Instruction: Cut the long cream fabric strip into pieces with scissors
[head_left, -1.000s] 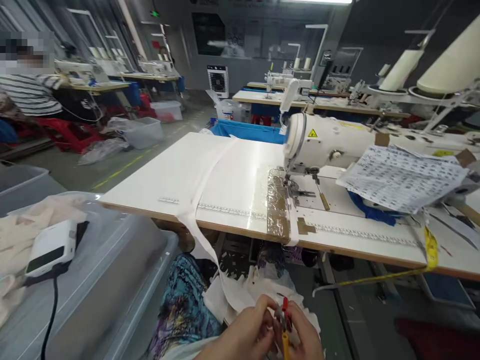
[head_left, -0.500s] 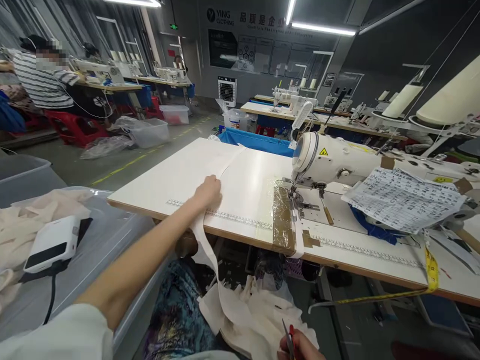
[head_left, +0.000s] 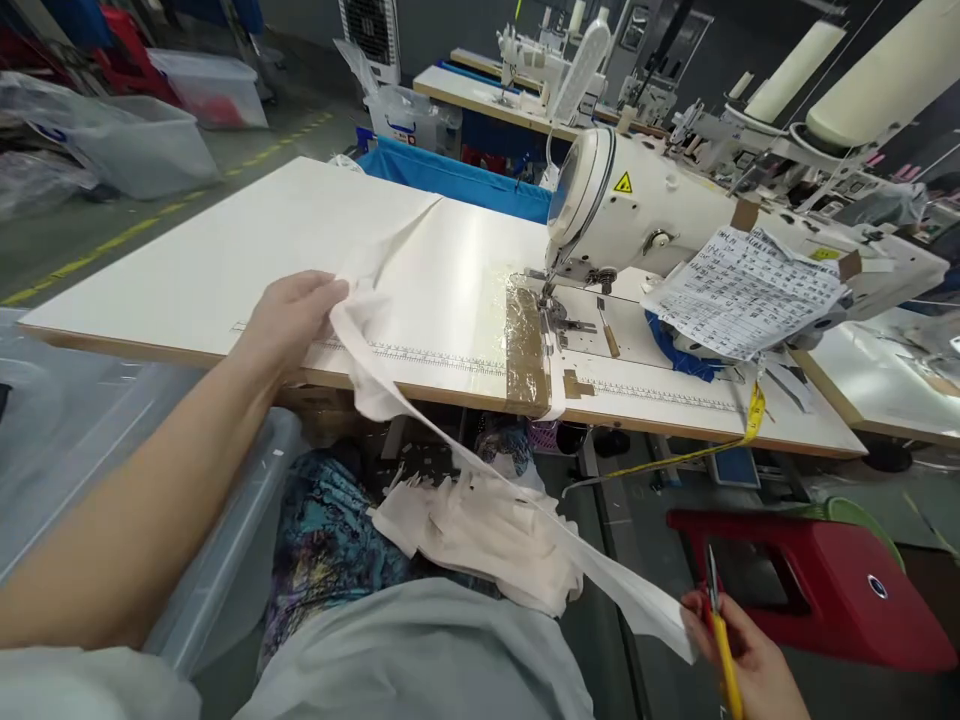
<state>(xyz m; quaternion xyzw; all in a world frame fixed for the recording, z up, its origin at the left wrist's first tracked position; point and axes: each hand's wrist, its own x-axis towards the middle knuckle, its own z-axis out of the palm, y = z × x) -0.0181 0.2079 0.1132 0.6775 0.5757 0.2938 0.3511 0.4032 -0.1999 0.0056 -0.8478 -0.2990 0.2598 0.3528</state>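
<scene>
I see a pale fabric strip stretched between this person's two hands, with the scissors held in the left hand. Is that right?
Not quite: the scissors are in the right hand, not the left hand, as the head view shows. The pale fabric strip does stretch between the two hands.

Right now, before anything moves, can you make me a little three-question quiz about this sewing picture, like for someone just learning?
1. Which hand has the scissors?
2. What colour is the triangle sticker on the nearest sewing machine? A green, B yellow, C blue.
3. True or false: the left hand is resting on that sewing machine.

Key:
1. The right hand.
2. B.
3. False; it holds the white strip.
</scene>
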